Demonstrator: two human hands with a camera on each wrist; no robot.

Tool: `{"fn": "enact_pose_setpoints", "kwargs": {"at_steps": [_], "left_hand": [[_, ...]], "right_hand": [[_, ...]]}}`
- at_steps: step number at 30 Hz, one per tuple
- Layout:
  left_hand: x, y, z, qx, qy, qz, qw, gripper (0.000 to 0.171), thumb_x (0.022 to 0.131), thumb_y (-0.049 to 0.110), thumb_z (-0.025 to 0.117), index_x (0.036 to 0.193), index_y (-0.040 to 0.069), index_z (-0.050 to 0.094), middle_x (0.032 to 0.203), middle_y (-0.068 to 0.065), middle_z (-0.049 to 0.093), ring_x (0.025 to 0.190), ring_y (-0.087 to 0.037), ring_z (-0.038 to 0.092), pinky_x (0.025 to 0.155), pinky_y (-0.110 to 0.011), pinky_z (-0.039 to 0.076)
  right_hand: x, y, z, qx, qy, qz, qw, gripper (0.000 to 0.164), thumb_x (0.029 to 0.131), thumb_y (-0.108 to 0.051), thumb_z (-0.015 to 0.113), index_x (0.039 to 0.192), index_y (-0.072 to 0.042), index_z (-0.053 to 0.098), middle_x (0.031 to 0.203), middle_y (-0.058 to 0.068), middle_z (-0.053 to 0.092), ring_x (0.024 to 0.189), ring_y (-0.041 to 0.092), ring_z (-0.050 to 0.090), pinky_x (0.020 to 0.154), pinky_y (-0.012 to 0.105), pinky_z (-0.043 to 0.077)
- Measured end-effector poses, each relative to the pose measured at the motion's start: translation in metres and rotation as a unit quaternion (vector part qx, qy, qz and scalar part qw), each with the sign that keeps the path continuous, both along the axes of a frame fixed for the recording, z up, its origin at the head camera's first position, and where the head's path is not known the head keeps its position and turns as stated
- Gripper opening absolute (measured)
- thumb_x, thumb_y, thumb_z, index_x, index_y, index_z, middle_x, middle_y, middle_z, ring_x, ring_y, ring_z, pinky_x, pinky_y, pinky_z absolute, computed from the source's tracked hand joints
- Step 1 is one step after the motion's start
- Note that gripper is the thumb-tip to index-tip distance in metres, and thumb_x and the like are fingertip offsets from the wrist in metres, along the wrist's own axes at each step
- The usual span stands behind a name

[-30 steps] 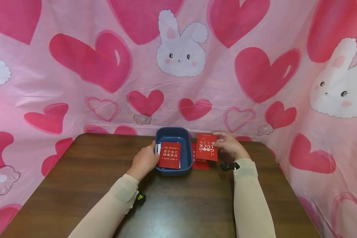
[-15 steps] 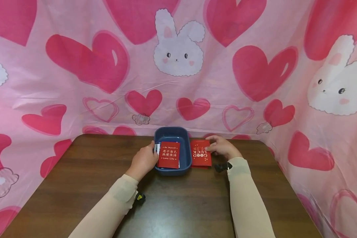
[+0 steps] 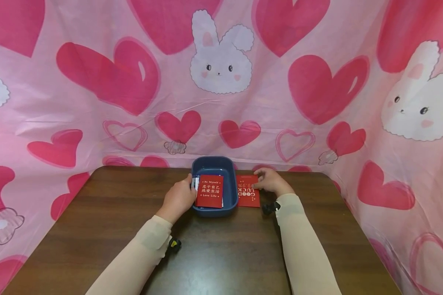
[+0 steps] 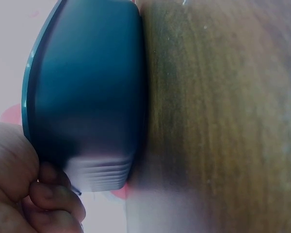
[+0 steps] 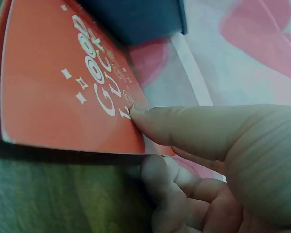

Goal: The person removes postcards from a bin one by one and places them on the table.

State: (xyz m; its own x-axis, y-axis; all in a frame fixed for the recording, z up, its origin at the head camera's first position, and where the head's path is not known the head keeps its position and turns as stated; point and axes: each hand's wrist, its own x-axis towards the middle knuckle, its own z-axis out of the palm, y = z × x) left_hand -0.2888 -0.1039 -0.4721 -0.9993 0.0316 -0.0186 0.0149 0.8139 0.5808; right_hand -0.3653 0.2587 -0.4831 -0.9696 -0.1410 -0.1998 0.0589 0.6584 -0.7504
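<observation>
Nearest the viewer, the left sleeve (image 3: 133, 256) and the right sleeve (image 3: 306, 246), both cream, extended behind the fingers over the brown wooden table (image 3: 206, 262). A black device (image 3: 270, 208) sat at the right wrist, a smaller dark device (image 3: 175, 245) at the left. Farther forward, the left hand (image 3: 178, 198) grasped the blue box (image 3: 214, 213) at its left side, fingers curled at the rim. Just right of these fingers, within the box, lay a red "Be Myself" card (image 3: 211, 191), upright to the viewer, with white-edged material (image 3: 197, 182) showing beneath it at the left. The right hand (image 3: 271, 182) pinched the red "GOOD LUCK" card (image 3: 248, 200) at its right edge: thumb on the printed face, finger beneath, as the right wrist view showed. This card extended leftward from the fingertips toward the box's right wall, its lettering inverted in the head view; contact with that wall could not be determined. Beyond all the fingers and the table's far edge rose a pink backdrop (image 3: 273, 98) printed with hearts (image 3: 240, 134) and white rabbit heads (image 3: 221, 76).
</observation>
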Motion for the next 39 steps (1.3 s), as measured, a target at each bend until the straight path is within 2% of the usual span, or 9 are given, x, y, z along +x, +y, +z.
{"fn": "enact_pose_setpoints", "kwargs": {"at_steps": [7,12,18,20,23,25,29,34,39], "left_hand": [[-0.001,0.001,0.000,-0.003,-0.004,0.000,1.0000,0.071,0.113,0.026,0.064,0.176,0.004,0.039,0.170,-0.025,0.056,0.136,-0.045,0.072,0.112,-0.069,0.058],[-0.002,0.001,0.000,-0.005,-0.006,-0.001,1.0000,0.073,0.113,0.027,0.065,0.176,0.004,0.038,0.171,-0.025,0.055,0.138,-0.045,0.070,0.113,-0.068,0.058],[-0.003,0.001,0.001,-0.006,-0.004,-0.002,1.0000,0.073,0.113,0.027,0.065,0.176,0.004,0.037,0.171,-0.025,0.055,0.140,-0.045,0.070,0.113,-0.068,0.058],[-0.003,0.001,0.001,-0.007,-0.003,-0.003,1.0000,0.073,0.113,0.027,0.065,0.176,0.004,0.037,0.171,-0.025,0.055,0.139,-0.045,0.070,0.113,-0.068,0.058],[-0.003,0.000,0.000,-0.007,-0.002,-0.002,1.0000,0.071,0.113,0.026,0.064,0.176,0.003,0.039,0.169,-0.026,0.057,0.136,-0.045,0.071,0.112,-0.068,0.058],[-0.003,0.000,0.000,-0.009,-0.001,-0.002,1.0000,0.071,0.112,0.026,0.063,0.175,0.003,0.040,0.168,-0.026,0.058,0.134,-0.046,0.072,0.112,-0.068,0.059],[-0.002,-0.001,0.000,-0.009,-0.001,-0.001,1.0000,0.071,0.112,0.026,0.064,0.175,0.003,0.040,0.169,-0.026,0.057,0.136,-0.046,0.072,0.112,-0.068,0.058],[-0.001,-0.001,-0.001,-0.018,0.007,-0.005,0.9998,0.069,0.112,0.025,0.063,0.174,0.002,0.042,0.166,-0.027,0.060,0.132,-0.047,0.074,0.109,-0.069,0.060],[-0.001,0.000,0.000,-0.019,0.012,-0.005,0.9997,0.068,0.112,0.024,0.062,0.174,0.002,0.043,0.165,-0.027,0.061,0.131,-0.047,0.074,0.109,-0.069,0.060]], "right_hand": [[0.000,-0.008,-0.001,0.058,0.042,0.006,0.997,0.061,0.090,-0.014,0.093,0.143,0.004,0.069,0.106,0.015,0.069,0.097,0.027,0.061,0.084,0.034,0.054],[-0.005,-0.009,-0.002,0.067,0.031,0.002,0.997,0.060,0.089,-0.016,0.095,0.141,0.002,0.069,0.113,0.019,0.071,0.104,0.032,0.062,0.095,0.045,0.057],[-0.020,-0.002,-0.014,0.084,0.040,0.005,0.996,0.059,0.086,-0.019,0.099,0.134,0.001,0.071,0.109,0.018,0.072,0.099,0.033,0.062,0.088,0.045,0.058],[-0.019,-0.002,-0.013,0.081,0.038,0.002,0.996,0.058,0.086,-0.020,0.098,0.134,0.000,0.073,0.110,0.019,0.073,0.101,0.033,0.063,0.091,0.046,0.058],[-0.005,-0.006,0.000,0.062,0.016,-0.002,0.998,0.058,0.090,-0.021,0.095,0.139,-0.001,0.071,0.121,0.021,0.073,0.110,0.036,0.065,0.102,0.051,0.059],[-0.002,-0.007,0.002,0.054,0.008,-0.008,0.998,0.056,0.093,-0.023,0.093,0.140,-0.003,0.071,0.125,0.021,0.073,0.112,0.035,0.066,0.104,0.052,0.059],[0.002,-0.008,0.002,0.040,-0.004,-0.029,0.999,0.051,0.099,-0.025,0.085,0.142,-0.003,0.069,0.127,0.020,0.074,0.105,0.031,0.070,0.095,0.045,0.063],[0.002,-0.007,0.001,0.021,-0.006,-0.052,0.998,0.046,0.103,-0.024,0.081,0.140,0.000,0.070,0.110,0.016,0.074,0.087,0.023,0.069,0.076,0.032,0.060],[-0.001,-0.004,0.000,0.004,-0.010,-0.060,0.998,0.043,0.104,-0.025,0.080,0.138,0.001,0.070,0.101,0.011,0.074,0.083,0.020,0.068,0.071,0.029,0.059]]}}
